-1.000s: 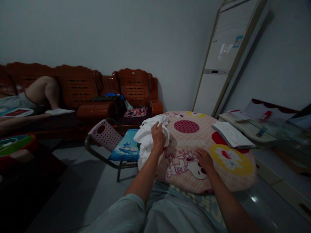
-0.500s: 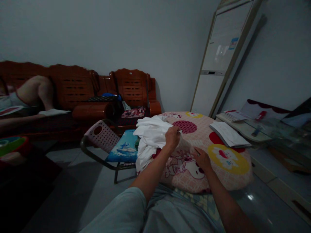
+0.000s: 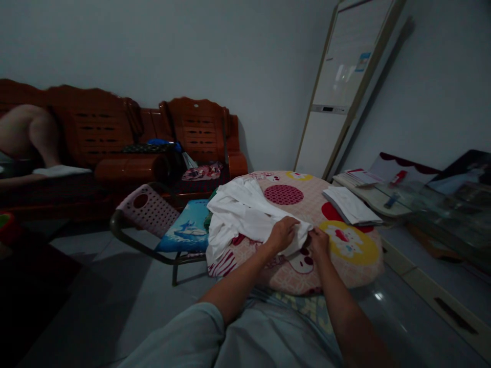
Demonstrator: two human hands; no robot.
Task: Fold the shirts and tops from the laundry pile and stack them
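A rumpled white garment [image 3: 241, 214] lies across the left part of a round table covered with a pink cartoon-print cloth [image 3: 345, 266]. My left hand [image 3: 283, 234] is closed on the garment's near edge. My right hand [image 3: 319, 243] is right beside it, fingers pinched on the same white edge. Part of the garment hangs over the table's left rim.
A folded white garment [image 3: 351, 205] rests on the table's far right. A chair with a pink perforated back and blue cushion [image 3: 169, 225] stands left of the table. Behind it runs a wooden sofa [image 3: 115, 138] where another person's legs lie. A glass-topped low cabinet [image 3: 422, 204] stands at the right.
My left hand has pulled the white garment from the table's far left edge toward the middle. My right hand has lifted off the tablecloth and closed on the garment beside it.
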